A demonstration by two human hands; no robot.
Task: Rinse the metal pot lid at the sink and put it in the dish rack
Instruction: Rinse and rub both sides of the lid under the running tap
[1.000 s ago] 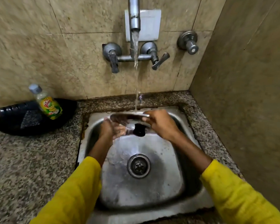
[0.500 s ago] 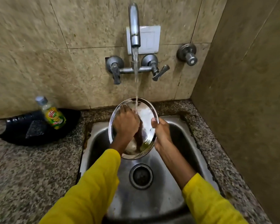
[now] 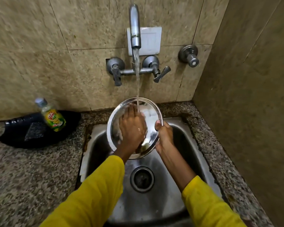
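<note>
A round shiny metal pot lid is held tilted above the steel sink, its inner face toward me. My right hand grips its right rim. My left hand lies flat on the lid's inner face, fingers spread, covering its middle. Water runs from the tap in a thin stream onto the lid's upper part, right beside my left fingers. No dish rack is in view.
A dish-soap bottle leans on a black tray at the left on the granite counter. Tap handles and a separate valve stick out of the tiled wall. A wall closes the right side.
The lid went from lying flat and low under the stream to being tilted up facing me. My left hand moved onto its inner face; the right hand holds the rim.
</note>
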